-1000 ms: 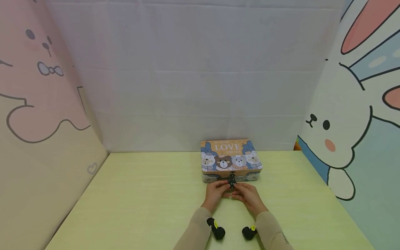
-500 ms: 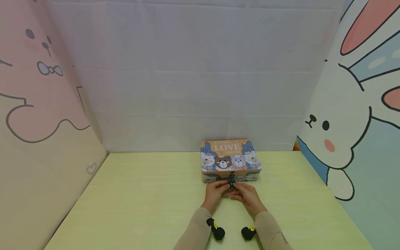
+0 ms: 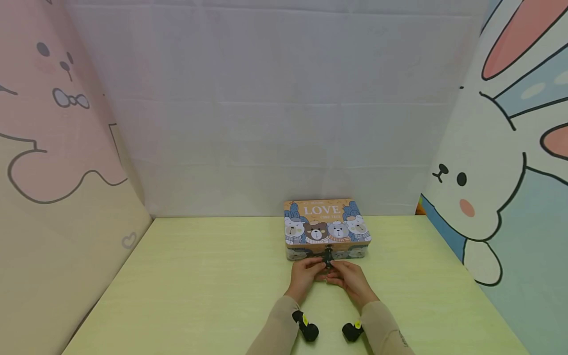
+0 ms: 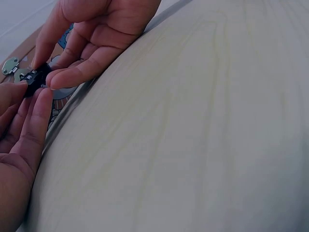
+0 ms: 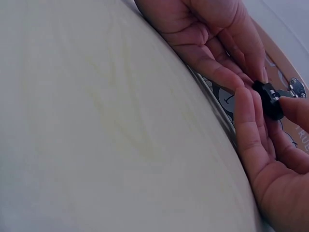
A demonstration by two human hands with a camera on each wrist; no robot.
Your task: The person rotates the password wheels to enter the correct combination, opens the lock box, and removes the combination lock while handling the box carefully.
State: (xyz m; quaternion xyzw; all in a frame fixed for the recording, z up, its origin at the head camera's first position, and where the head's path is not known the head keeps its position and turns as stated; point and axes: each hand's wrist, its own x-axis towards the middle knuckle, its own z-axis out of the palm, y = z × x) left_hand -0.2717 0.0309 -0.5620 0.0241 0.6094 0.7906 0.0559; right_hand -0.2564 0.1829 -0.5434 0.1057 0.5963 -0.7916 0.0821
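Observation:
A rectangular tin box [image 3: 327, 231], printed with bears and the word LOVE, sits with its lid down at the back of the table. At its front, by the metal clasp [image 5: 297, 87], is a small black padlock [image 5: 269, 100] with what look like number dials. My left hand [image 3: 304, 277] pinches the padlock from the left. From the other side my right hand [image 3: 353, 281] pinches it between thumb and fingers. The fingers cover much of the padlock, and its shackle cannot be made out clearly.
The pale yellow-green table [image 3: 213, 286] extends around the box and arms. A white cloth wall [image 3: 284, 113] rises right behind the box. Cartoon-printed panels flank both sides. Black wrist devices [image 3: 310, 332] hang on the inner side of each sleeve.
Both hands stay at the padlock with almost no visible movement. The box stays where it is; the head view shifts very slightly.

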